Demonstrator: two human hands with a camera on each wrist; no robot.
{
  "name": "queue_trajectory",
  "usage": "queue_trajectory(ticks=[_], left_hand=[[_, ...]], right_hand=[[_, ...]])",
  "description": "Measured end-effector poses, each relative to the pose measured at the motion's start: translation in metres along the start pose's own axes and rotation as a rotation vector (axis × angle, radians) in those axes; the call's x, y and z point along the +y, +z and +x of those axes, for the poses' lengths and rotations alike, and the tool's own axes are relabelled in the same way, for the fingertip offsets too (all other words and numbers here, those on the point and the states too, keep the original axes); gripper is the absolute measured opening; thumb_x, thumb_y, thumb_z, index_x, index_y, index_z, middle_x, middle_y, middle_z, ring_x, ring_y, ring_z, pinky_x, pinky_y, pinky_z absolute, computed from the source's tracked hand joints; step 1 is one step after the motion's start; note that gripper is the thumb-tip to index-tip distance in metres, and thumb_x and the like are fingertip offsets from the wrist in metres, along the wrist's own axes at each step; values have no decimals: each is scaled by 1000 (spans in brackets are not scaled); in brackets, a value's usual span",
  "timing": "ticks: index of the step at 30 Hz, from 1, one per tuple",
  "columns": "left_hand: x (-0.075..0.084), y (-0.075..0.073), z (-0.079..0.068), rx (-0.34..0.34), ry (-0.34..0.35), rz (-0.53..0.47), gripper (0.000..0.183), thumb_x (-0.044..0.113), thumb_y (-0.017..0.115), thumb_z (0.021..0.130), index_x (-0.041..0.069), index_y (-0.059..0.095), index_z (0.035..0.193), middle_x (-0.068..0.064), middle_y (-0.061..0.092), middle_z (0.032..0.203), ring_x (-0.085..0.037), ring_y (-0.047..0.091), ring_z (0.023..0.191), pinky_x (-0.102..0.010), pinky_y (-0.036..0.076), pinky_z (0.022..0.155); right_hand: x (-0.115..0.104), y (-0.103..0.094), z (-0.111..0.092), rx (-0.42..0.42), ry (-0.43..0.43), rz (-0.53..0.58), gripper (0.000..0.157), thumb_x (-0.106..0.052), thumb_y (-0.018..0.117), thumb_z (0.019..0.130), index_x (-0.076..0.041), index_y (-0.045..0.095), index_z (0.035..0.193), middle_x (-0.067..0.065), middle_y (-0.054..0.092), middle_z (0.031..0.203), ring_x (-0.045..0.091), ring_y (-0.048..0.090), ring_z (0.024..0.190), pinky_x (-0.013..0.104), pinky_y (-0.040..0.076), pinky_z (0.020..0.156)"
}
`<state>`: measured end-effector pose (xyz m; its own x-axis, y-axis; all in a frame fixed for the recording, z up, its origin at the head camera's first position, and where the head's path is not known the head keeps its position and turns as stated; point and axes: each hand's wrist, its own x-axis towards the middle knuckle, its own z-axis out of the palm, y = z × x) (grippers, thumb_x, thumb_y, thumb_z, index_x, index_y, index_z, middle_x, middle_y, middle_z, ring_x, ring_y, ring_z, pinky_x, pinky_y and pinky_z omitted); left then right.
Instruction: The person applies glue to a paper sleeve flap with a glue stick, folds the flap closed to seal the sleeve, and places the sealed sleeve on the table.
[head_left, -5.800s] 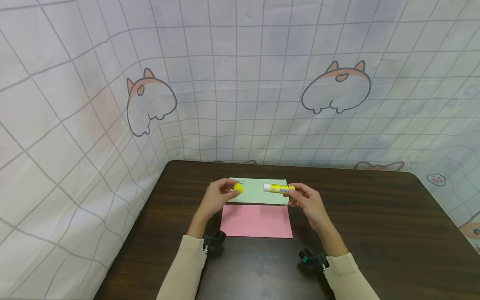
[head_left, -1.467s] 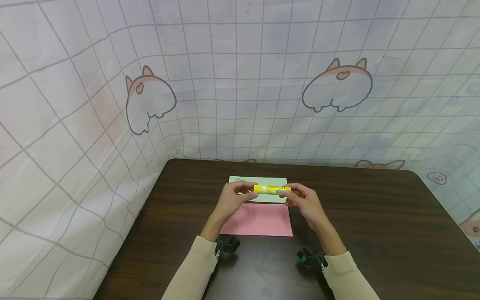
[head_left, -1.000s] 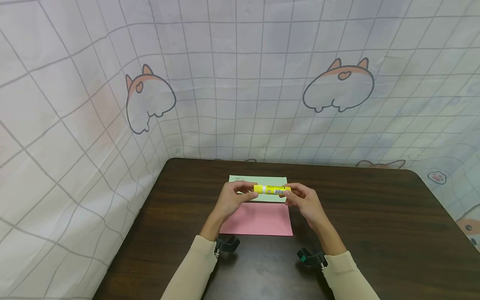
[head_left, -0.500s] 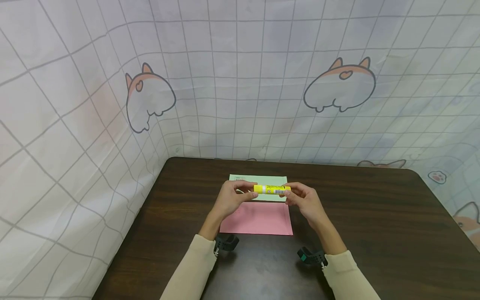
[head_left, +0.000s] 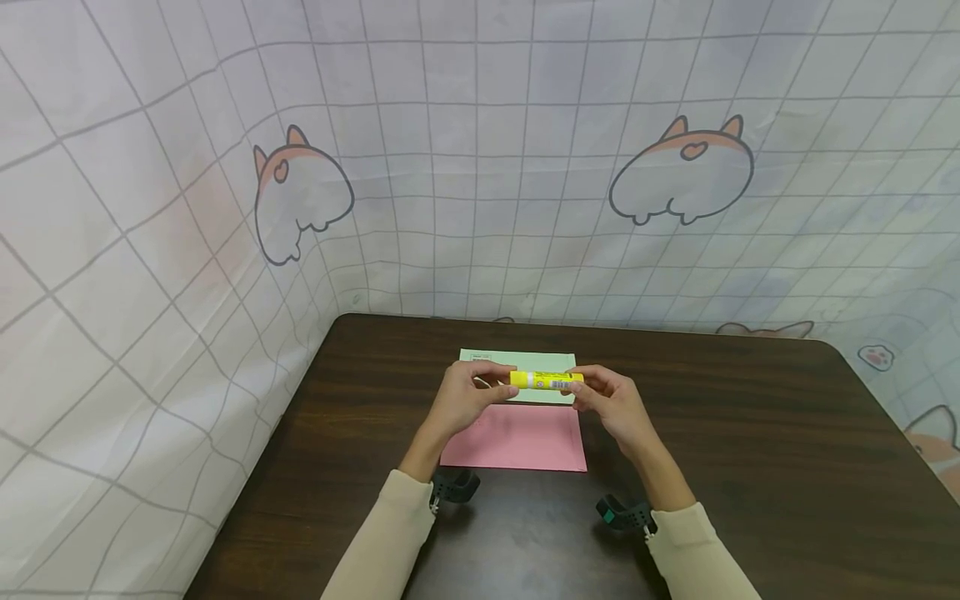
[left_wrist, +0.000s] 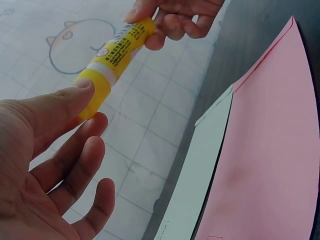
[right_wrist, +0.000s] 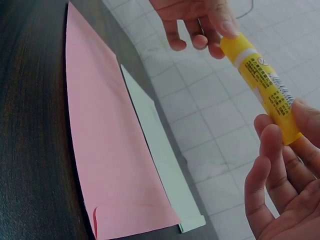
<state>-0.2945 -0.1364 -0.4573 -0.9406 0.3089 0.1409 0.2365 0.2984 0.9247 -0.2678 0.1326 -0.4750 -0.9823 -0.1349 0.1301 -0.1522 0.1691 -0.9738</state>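
Note:
A yellow glue stick (head_left: 551, 382) is held level above the envelopes, its cap (left_wrist: 95, 95) on the end of the barrel with a white band beside it. My left hand (head_left: 456, 402) pinches that cap between thumb and forefinger, the other fingers loosely bent in the left wrist view. At the opposite end, my right hand (head_left: 615, 407) grips the barrel (right_wrist: 272, 92) by thumb and fingertips. Beneath lies a pale green envelope (head_left: 525, 359), partly covered by hands and glue stick in the head view. Nearer me is a pink envelope (head_left: 525, 437), its flap end visible in the right wrist view (right_wrist: 135, 220).
Both envelopes lie on a dark wood-grain table (head_left: 712, 433). Behind it and along the left hangs a white grid-patterned curtain (head_left: 480, 167) with cartoon corgi prints. Each wrist wears a black strap (head_left: 626, 514) below a cream sleeve.
Compared with the oldest frame, my left hand has moved right and the cap, then apart, is now on the glue stick. Over the last second and a half both hands stay nearly still.

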Motion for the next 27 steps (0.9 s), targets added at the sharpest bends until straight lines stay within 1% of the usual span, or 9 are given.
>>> queue_trajectory(ticks=[6,11,14,17,19,20,22,26,27], left_hand=[[-2,1,0,6,3,7,28,17,85,85,15,80,112,-3,76,102,-20,66,84,-30,57,69],[-2,3,-1,7,4,-3,29,16,85,84,15,80,113,-4,76,104,-21,66,83,-34,58,69],[-2,4,-1,13,-2,-14,29,16,85,84,16,80,112,-4,76,104,-21,65,84,-36,58,70],[-3,5,0,20,-1,-25,29,16,85,83,15,80,112,-5,76,103,-21,65,84,-36,58,70],[-3,5,-1,24,-1,-33,30,15,85,83,15,80,112,-4,76,104,-20,65,84,-35,58,70],[-3,6,-1,25,-1,-38,30,15,85,83,15,80,112,-4,76,104,-20,65,84,-35,58,70],[-3,6,-1,28,-3,-47,30,15,85,83,15,80,113,-5,76,105,-20,64,84,-37,59,71],[-3,7,-2,33,-4,-50,30,15,85,83,15,80,113,-5,76,106,-20,64,84,-33,58,71],[-3,7,-2,33,-3,-47,30,14,85,83,15,80,113,-5,76,106,-20,64,84,-32,58,71]], right_hand=[[0,0,-1,-2,0,-2,32,-17,68,99,1,66,126,29,71,110,24,67,82,31,60,80],[1,1,-2,4,3,9,33,-17,68,99,2,66,125,27,71,109,29,67,83,28,59,80],[2,1,-3,10,3,18,32,-17,69,99,2,66,125,24,72,107,26,66,82,27,59,79],[3,2,-4,16,4,21,33,-17,69,99,2,66,125,21,73,105,20,65,79,25,58,78],[3,2,-4,20,10,23,34,-17,69,99,3,66,126,21,72,105,17,65,78,24,58,78],[3,3,-4,22,10,22,34,-17,69,99,3,66,126,19,72,104,15,64,77,24,58,78],[3,3,-5,25,12,22,34,-17,69,99,3,66,126,17,73,103,13,64,77,24,58,78],[3,5,-6,34,15,22,33,-16,69,99,2,66,126,13,73,103,12,64,77,23,58,78],[3,5,-6,37,19,22,33,-16,69,98,2,66,126,14,73,103,12,64,77,23,58,78]])
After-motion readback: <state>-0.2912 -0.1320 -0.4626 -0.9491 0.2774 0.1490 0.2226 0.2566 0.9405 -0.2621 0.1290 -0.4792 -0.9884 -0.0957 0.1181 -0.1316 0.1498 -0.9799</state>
